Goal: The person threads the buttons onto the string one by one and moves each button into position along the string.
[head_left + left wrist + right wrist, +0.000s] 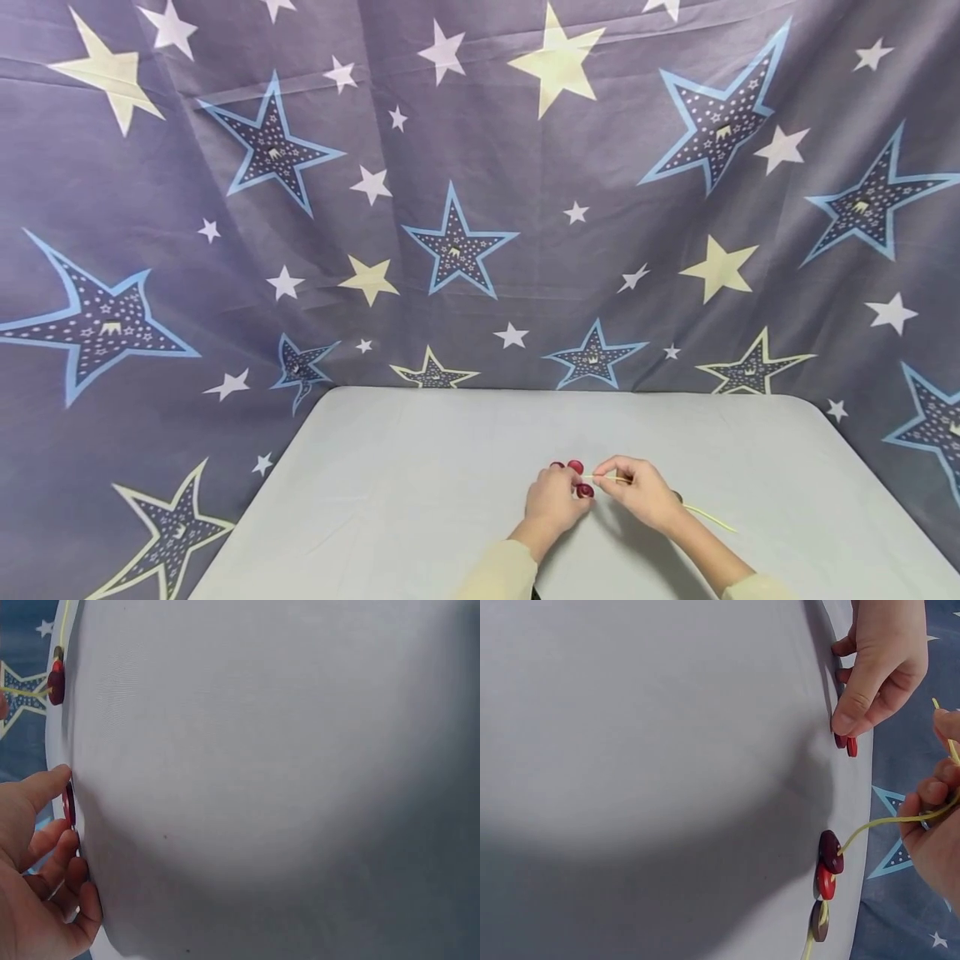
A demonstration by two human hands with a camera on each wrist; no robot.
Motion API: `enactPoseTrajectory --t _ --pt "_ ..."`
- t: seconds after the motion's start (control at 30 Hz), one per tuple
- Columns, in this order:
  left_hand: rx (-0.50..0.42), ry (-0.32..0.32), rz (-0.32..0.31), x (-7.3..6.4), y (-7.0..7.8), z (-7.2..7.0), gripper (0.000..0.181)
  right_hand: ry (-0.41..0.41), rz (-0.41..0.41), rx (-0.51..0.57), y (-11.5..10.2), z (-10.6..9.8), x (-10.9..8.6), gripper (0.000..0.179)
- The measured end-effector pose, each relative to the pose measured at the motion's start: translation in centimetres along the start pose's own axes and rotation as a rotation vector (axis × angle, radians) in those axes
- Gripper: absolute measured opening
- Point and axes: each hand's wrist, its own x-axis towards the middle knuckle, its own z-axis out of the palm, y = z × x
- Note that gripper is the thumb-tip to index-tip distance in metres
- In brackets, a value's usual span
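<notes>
My left hand [553, 502] is low over the table, its thumb and fingers curled at a dark red button [585, 491]. Beyond the fingertips is another red button [575, 466], and a third is partly covered. In the left wrist view, a red button [70, 805] shows between the thumb and fingers of that hand. To its right, my right hand [639, 492] pinches a yellow string [588, 477] near its end, which points toward the left hand. Strung on it are a dark red button [830, 851], a red one [826, 881] and a brown one [820, 921].
A pale cloth covers the table [405, 467]. The yellow string's tail [712, 518] lies to the right of my right hand. Behind the table's far edge hangs a dark curtain [495, 150] printed with stars.
</notes>
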Motion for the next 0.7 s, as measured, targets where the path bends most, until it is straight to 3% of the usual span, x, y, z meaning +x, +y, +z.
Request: enactPoseTrajectory --t 0.23,0.43,0.7 --pt "0.012 -0.020 -0.029 0.1 0.2 0.0 0.028 -0.009 0.003 0.003 1.3 0.3 0.4 0.007" --pt "0.010 -0.014 -0.036 0.0 0.5 -0.2 0.026 -0.019 -0.001 0.058 1.2 -0.1 0.3 0.011" --pt "-0.014 0.001 -0.002 0.0 0.6 -0.4 0.021 -0.003 0.011 -0.017 0.9 -0.2 0.1 0.007"
